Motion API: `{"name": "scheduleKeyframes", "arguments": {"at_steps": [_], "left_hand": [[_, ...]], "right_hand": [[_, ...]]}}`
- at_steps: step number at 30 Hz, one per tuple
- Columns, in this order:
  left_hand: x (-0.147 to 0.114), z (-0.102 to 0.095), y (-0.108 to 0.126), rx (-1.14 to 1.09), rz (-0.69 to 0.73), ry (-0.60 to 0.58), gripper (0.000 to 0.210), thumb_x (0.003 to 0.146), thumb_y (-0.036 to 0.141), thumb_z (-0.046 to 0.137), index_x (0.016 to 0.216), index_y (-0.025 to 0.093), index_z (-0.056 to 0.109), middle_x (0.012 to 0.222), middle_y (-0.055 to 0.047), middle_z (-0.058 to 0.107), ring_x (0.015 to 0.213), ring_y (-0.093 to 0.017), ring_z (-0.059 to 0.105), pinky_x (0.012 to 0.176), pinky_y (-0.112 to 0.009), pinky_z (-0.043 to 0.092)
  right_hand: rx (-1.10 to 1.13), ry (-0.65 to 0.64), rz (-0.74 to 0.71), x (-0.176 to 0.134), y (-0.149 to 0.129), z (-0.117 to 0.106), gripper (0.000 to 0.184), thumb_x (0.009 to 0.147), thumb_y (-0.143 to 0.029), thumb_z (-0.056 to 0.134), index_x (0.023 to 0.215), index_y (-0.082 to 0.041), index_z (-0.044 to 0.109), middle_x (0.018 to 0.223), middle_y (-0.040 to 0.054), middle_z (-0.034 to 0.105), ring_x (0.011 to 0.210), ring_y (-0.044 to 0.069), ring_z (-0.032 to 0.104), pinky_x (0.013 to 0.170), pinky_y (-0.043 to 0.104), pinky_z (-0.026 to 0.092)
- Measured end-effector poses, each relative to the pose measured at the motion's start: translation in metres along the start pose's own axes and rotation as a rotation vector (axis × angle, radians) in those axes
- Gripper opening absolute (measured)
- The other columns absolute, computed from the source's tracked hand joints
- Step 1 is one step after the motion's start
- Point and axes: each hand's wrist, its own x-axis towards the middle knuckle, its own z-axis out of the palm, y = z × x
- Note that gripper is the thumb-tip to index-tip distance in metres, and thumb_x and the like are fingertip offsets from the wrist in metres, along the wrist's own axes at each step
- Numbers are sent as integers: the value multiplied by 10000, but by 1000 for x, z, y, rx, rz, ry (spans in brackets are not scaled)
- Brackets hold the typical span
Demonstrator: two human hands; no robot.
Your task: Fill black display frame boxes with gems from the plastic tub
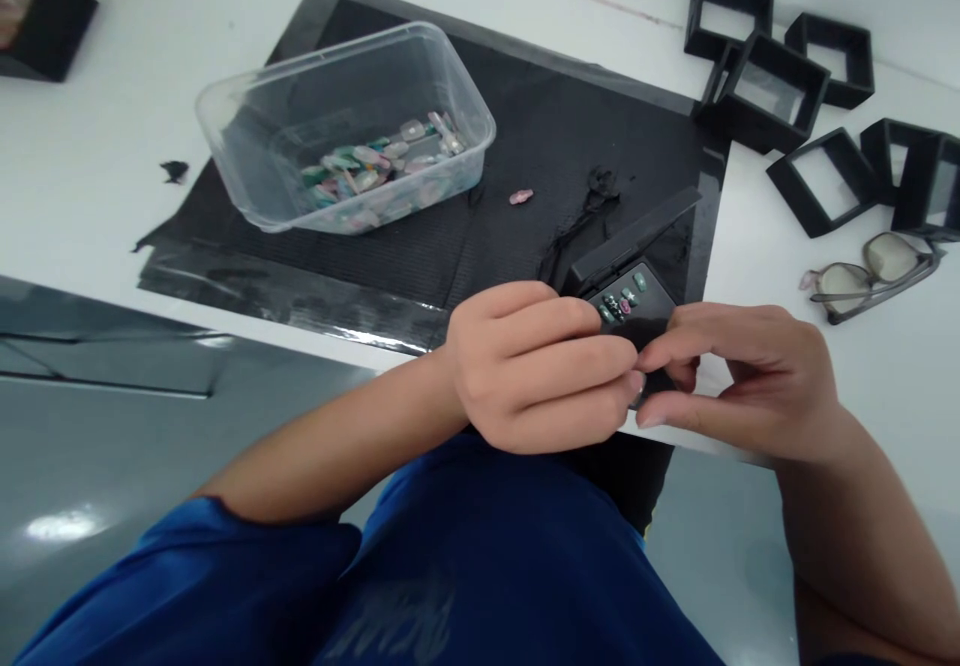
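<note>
Several green decorated press-on nails (628, 298), one with a pink piece, sit in a row inside a small black box (651, 291) whose lid (637, 236) stands raised on the far side. My left hand (544, 366) is closed in front of the box, fingers curled and covering its near left part. My right hand (757, 376) comes in from the right, thumb and forefinger bent toward the left fingertips at the box's near edge. Something small and shiny shows where the fingertips meet; what it is I cannot make out.
A clear plastic tub (480, 151) of loose press-on nails rests on a black mat (420, 276). One pink nail (520, 196) and black scraps (600, 186) lie beside it. Several black frames (780, 86) and eyeglasses (870, 276) are at right; a black box (67, 26) is far left.
</note>
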Motion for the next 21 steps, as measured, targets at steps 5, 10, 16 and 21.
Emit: {"name": "scheduleKeyframes", "arguments": {"at_steps": [5, 10, 16, 21], "left_hand": [[0, 4, 3, 32, 18, 1, 205, 874, 192, 775, 695, 222, 678, 729, 45, 678, 604, -111, 609, 455, -276, 453], [-2, 4, 3, 61, 1, -26, 220, 899, 194, 734, 701, 243, 652, 709, 71, 677, 594, -93, 602, 480, -256, 446], [1, 3, 2, 45, -2, -23, 185, 867, 180, 744, 736, 275, 655, 716, 84, 714, 589, -97, 634, 482, -251, 471], [4, 2, 2, -14, 5, 25, 225, 845, 158, 777, 700, 274, 650, 716, 84, 717, 559, -92, 625, 478, -247, 488]], "right_hand": [[-165, 16, -76, 1, -2, 3, 141, 900, -383, 819, 887, -277, 726, 613, -56, 539, 537, 107, 479, 493, 282, 395], [-210, 37, -95, 1, -3, 3, 101, 923, -389, 791, 915, -302, 740, 597, -48, 551, 523, 126, 500, 487, 302, 406], [-221, 78, -66, -1, -4, -3, 90, 918, -334, 796, 1005, -337, 775, 605, -45, 581, 535, 139, 536, 501, 316, 449], [-247, 197, -28, -7, 3, -13, 228, 894, -265, 825, 1096, -364, 796, 664, -45, 648, 558, 128, 549, 557, 323, 479]]}}
